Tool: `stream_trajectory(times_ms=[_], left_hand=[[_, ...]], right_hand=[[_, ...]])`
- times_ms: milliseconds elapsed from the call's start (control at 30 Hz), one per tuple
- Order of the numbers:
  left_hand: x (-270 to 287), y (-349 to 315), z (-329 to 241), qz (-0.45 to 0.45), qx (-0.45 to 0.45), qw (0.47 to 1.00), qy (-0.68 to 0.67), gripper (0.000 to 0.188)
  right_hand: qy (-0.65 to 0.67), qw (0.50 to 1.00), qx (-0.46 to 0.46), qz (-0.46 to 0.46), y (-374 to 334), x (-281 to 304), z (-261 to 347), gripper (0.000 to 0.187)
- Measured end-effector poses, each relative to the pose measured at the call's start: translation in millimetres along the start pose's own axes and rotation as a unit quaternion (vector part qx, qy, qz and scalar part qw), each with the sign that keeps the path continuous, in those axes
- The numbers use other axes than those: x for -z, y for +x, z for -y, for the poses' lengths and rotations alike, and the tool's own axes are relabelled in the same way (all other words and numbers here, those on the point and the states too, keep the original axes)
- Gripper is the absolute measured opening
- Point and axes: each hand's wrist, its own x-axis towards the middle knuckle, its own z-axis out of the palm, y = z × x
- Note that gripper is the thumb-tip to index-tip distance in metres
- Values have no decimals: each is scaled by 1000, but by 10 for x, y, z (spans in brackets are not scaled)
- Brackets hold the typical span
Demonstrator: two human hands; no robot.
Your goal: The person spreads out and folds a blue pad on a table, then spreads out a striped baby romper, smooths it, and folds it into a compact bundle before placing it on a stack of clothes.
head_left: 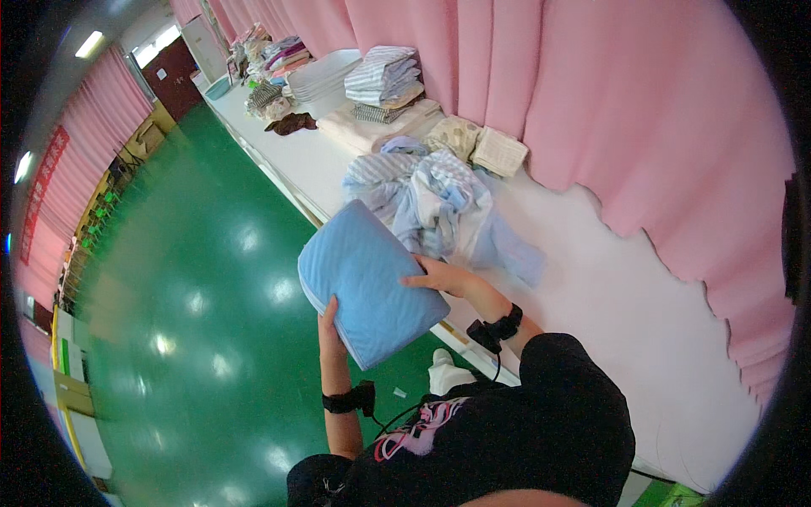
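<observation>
A folded light-blue cloth point(372, 283), thick and padded-looking, is held up in front of me over the edge of the table. My left hand point(331, 319) grips its lower left side, thumb on top and the other fingers hidden beneath. On the right side my right hand point(439, 275) clasps it, fingers lying over the upper face. Just beyond the cloth, a loose heap of blue and white striped fabric point(435, 198) lies crumpled on the white table point(608, 296).
Behind the heap sit folded cream cloths point(498, 152) and a stack of striped folded cloths point(384, 76). A brown cloth point(291, 124) lies near the table's edge. Pink curtains point(625, 110) hang along the right. Green floor point(211, 296) stretches to the left.
</observation>
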Motion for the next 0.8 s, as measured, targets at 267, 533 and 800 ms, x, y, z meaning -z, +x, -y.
stream_trajectory(times_ms=[267, 533, 800], left_hand=[[-94, 867, -131, 39, 63, 996, 47, 54], [-145, 1669, -347, 66, 79, 992, 72, 54], [386, 2558, -861, 72, 141, 987, -32, 55]], right_hand=[[104, 991, -13, -79, 456, 312, 75, 64], [71, 979, 35, -189, 956, 430, 476, 56], [2, 964, 115, -241, 2017, 78, 732, 52]])
